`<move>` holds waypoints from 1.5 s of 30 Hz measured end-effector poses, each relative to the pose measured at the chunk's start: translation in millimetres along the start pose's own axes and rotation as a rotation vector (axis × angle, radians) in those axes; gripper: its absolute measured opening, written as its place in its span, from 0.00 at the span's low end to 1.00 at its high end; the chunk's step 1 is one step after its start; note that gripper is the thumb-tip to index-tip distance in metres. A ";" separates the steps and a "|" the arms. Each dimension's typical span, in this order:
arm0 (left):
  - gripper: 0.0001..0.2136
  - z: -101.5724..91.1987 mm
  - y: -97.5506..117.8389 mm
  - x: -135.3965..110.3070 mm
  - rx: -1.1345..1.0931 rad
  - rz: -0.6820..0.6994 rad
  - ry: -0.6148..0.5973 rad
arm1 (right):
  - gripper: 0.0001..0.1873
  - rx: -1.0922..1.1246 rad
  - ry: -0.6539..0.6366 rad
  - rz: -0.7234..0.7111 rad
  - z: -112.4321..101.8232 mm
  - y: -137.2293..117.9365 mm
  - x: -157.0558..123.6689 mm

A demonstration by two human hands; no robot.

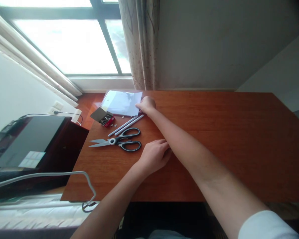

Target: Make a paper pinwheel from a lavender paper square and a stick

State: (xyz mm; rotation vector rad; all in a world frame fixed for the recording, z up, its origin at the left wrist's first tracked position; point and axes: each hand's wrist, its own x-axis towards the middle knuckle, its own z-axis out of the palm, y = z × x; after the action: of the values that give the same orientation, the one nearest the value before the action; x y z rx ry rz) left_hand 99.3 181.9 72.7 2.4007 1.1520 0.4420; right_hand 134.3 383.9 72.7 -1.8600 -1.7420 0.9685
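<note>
At the far left of the table, my right hand (pixel 147 104) reaches across and pinches the right edge of a white paper sheet (pixel 124 103) lying in a glossy stack. My left hand (pixel 154 155) rests on the tabletop below the right forearm, which covers part of its fingertips. Its fingers look loosely extended, and I see nothing in them. Left of that hand lie grey-and-black scissors (pixel 112 141) with blades parted. Two thin whitish sticks (pixel 129 125) lie between the scissors and the paper.
A small red box (pixel 107 120) with its lid up holds small shiny metal pieces, several lying loose beside it. The brown table (pixel 226 132) extends far right. A grey cable (pixel 64 173) crosses the lower left, near a dark cabinet (pixel 67 146). Window and curtain (pixel 146 49) stand behind.
</note>
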 end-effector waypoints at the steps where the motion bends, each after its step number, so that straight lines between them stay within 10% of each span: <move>1: 0.07 -0.4 0.3 0.2 0.000 -0.002 -0.001 | 0.10 0.004 -0.007 -0.003 -1.2 1.1 0.5; 13: 0.08 0.4 0.3 1.5 0.007 -0.058 -0.003 | 0.18 0.178 0.064 -0.003 -61.2 52.4 -23.4; 18: 0.07 -7.0 13.7 -18.1 -0.047 -0.070 0.068 | 0.13 0.287 0.211 -0.010 -95.1 114.7 -116.0; 22: 0.07 -6.8 28.1 -48.1 0.030 -0.172 0.299 | 0.18 0.347 0.142 0.036 -89.4 150.3 -211.2; 26: 0.07 2.0 35.2 -71.5 0.142 -0.125 0.285 | 0.22 0.204 0.141 0.028 -81.1 163.4 -267.6; 35: 0.16 12.4 27.0 -83.0 0.276 -0.060 0.122 | 0.34 -0.072 0.214 -0.042 -82.7 172.1 -295.4; 45: 0.23 0.5 3.2 -88.3 0.223 -0.003 0.054 | 0.11 -0.102 0.429 -0.132 -76.9 191.0 -305.6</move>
State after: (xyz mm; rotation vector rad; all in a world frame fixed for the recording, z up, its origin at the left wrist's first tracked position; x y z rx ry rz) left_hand 48.4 110.0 65.6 2.5895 1.2891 0.3983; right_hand 329.1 71.8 51.9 -1.8203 -1.6436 0.3969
